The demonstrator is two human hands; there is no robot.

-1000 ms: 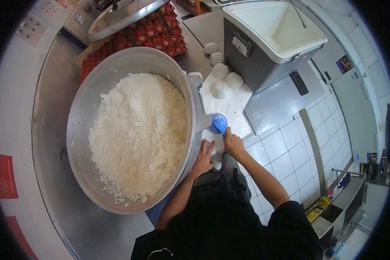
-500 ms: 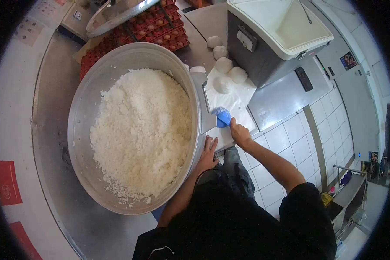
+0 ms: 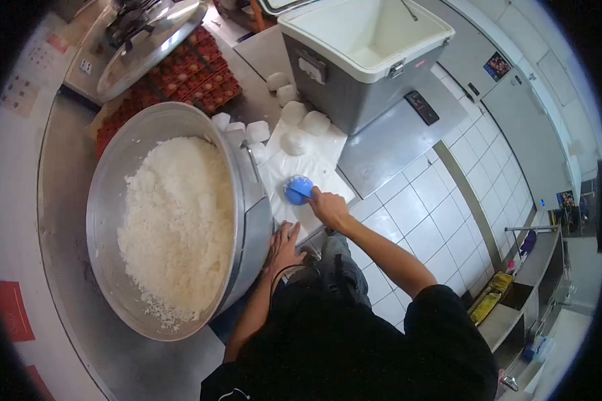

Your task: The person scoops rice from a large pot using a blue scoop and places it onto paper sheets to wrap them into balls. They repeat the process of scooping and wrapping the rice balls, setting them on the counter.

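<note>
In my right hand (image 3: 329,208) is the handle of a blue scoop (image 3: 297,191), its fingers wrapped round it. The scoop's round end is down on the white paper sheets (image 3: 322,160), with white grains along its edge. My left hand (image 3: 285,248) lies open, fingers stretched out, between the pot's outer side and the near edge of the paper. A large metal pot (image 3: 253,234) on my left holds a heap of white rice (image 3: 174,214). Rounded white mounds (image 3: 295,142) sit at the far part of the paper.
White packets (image 3: 257,131) stand beside the pot. Farther back are red egg trays (image 3: 197,73) under a metal lid (image 3: 150,47). An open grey cooler box (image 3: 334,87) stands beyond the mounds, near a dark phone-like object (image 3: 422,107) on the metal surface. White floor tiles (image 3: 408,214) lie to the right.
The view has shifted right, so the pot and cooler appear farther left. More white packets show beside the pot. My right hand still holds the scoop low at the paper.
</note>
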